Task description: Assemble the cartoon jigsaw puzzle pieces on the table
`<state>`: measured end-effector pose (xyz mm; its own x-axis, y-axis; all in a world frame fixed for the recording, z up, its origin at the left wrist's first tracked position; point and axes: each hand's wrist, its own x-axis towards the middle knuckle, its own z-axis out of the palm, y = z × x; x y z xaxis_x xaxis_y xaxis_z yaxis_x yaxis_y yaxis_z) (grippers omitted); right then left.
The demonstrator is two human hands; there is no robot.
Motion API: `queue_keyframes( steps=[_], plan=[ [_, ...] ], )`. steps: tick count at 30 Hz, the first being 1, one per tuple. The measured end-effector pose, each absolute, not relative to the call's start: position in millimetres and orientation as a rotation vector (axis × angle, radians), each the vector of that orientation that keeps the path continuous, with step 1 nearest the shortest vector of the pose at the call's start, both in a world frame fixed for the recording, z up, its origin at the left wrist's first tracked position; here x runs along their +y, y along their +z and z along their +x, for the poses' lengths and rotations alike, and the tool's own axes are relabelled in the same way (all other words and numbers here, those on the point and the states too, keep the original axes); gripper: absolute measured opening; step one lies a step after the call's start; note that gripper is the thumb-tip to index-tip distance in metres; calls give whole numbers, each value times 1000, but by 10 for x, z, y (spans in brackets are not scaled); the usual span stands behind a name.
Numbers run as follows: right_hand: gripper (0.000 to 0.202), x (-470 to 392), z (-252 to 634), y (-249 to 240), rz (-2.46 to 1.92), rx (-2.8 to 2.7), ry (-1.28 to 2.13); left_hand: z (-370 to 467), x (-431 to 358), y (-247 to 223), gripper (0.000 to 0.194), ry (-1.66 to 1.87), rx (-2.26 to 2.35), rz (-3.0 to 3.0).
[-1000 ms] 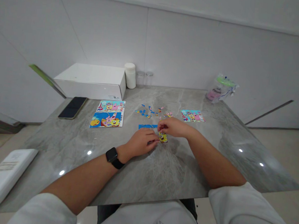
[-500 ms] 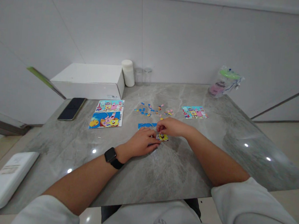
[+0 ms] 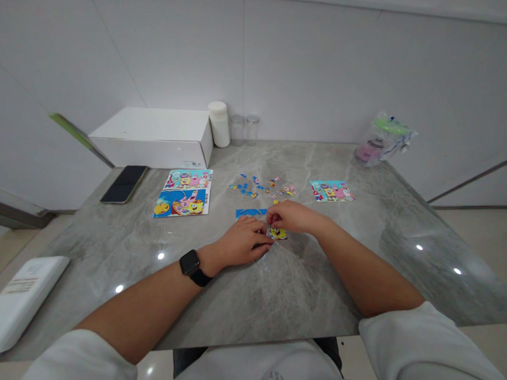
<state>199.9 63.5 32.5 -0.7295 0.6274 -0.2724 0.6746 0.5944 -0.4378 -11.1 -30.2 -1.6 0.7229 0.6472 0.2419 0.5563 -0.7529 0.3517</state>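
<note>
A partly joined jigsaw puzzle lies flat in front of me, blue along its top, with a yellow cartoon face at its lower right. My left hand, a black watch on its wrist, rests over the puzzle's lower left. Its fingers are stretched out, and one fingertip touches the bottom edge. My right hand is pinched at the puzzle's upper right, just above the yellow face; its fingertips press on a jigsaw piece that they mostly hide. Several loose jigsaw pieces are scattered beyond both hands.
Left of the pieces lie a picture sheet and a phone. A white box, a white bottle and two clear jars stand behind. Rightward are a picture card and a plastic bag. A white device lies near left.
The whole view has shifted slightly. Both hands stay at the puzzle in nearly the same pose, and the loose pieces look unmoved.
</note>
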Motion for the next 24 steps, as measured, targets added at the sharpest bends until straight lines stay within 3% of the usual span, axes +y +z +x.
queue_keyframes(
  steps=[24],
  plan=[
    [15,648,2032,424,1176,2683,-637,-115,-307,-2,26,533,888,2670]
  ],
)
